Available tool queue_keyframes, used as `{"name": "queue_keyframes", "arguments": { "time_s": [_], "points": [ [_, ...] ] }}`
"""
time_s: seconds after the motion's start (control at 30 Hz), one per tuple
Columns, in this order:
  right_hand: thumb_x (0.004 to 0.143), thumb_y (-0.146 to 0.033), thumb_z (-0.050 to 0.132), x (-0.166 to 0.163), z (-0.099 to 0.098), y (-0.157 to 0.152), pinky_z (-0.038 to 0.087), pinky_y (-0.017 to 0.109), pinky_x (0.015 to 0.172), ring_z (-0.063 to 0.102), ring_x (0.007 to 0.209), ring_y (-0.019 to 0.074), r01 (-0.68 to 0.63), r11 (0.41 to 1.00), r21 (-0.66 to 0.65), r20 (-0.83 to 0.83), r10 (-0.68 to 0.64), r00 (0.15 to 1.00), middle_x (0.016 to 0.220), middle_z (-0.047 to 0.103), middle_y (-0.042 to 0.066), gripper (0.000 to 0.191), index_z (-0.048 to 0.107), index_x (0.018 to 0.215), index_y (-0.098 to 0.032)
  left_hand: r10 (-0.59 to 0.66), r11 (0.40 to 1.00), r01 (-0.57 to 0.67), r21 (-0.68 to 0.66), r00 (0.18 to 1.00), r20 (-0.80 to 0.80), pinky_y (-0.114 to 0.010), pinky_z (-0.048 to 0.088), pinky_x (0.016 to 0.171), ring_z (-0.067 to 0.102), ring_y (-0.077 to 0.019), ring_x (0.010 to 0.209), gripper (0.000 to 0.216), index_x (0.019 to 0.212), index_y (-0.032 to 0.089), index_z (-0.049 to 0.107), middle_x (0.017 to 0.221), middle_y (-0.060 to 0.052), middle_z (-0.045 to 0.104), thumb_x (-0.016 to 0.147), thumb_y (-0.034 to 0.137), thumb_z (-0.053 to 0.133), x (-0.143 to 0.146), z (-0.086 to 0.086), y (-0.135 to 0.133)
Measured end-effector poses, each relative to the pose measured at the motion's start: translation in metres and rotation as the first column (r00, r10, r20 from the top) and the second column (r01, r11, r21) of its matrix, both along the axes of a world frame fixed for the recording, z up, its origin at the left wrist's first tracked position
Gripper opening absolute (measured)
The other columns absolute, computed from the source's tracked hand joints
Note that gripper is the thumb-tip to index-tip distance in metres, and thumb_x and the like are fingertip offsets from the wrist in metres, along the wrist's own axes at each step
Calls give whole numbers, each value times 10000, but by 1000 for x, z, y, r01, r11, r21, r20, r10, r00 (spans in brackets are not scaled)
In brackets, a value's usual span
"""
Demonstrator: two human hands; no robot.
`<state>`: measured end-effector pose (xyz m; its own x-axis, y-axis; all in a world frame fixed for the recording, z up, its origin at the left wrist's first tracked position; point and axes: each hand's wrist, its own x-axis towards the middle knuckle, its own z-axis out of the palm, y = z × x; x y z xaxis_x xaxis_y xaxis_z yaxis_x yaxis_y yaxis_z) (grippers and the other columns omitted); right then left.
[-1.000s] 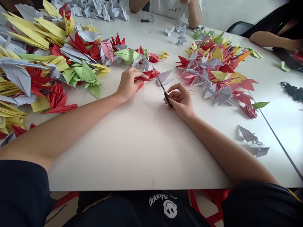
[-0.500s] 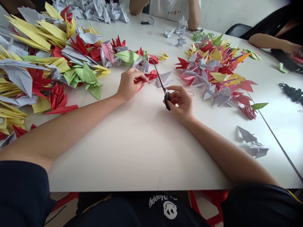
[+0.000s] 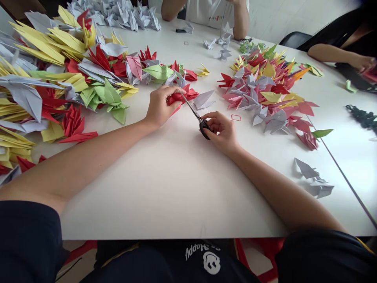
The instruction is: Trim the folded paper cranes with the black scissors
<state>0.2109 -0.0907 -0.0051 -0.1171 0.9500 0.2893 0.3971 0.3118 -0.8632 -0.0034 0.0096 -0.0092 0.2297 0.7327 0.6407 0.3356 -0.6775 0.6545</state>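
My left hand point(image 3: 160, 106) pinches a red folded-paper crane point(image 3: 176, 98) between thumb and fingers, just above the white table. Part of the paper is hidden by the fingers. My right hand point(image 3: 223, 133) is closed around the black handles of a pair of scissors point(image 3: 194, 113). Their thin blades point up and left, with the tips at the red crane beside my left fingertips. Whether the tips touch the paper I cannot tell. Right of the held crane, a pale grey-white folded piece point(image 3: 204, 100) lies on the table.
On the left spreads a large heap of folded paper cranes point(image 3: 50, 80). Another colourful pile point(image 3: 265, 86) lies to the right. White cranes point(image 3: 126, 15) are massed at the back. Two people sit across, one arm point(image 3: 330, 55) at far right. A grey crane point(image 3: 315, 177) lies near my right forearm.
The scissors have tilted left and down, bringing their tips from beyond the red crane to my left fingertips. The red crane has turned and shows more of its folds.
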Motion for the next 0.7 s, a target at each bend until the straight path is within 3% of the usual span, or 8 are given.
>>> {"name": "queue_keyframes", "arguments": {
  "time_s": [0.17, 0.7],
  "points": [
    [750, -277, 699, 0, 0, 1, 322, 210, 475, 457, 513, 72, -33, 999, -25, 4, 33, 999, 694, 567, -39, 273, 642, 1011, -221, 20, 1000, -20, 2, 1000, 4, -298, 529, 660, 616, -151, 724, 39, 807, 235, 702, 830, -15, 672, 790, 208, 724, 0, -1, 0],
    [768, -290, 701, 4, -1, 2, 381, 217, 431, 493, 454, 81, -46, 994, -97, -76, 39, 996, 665, 587, -39, 235, 646, 984, -214, 74, 997, -75, 24, 997, 35, -284, 545, 681, 658, -163, 801, 107, 938, 249, 685, 913, -37, 653, 840, 279, 712, -1, -7, 3]
  ]
}}
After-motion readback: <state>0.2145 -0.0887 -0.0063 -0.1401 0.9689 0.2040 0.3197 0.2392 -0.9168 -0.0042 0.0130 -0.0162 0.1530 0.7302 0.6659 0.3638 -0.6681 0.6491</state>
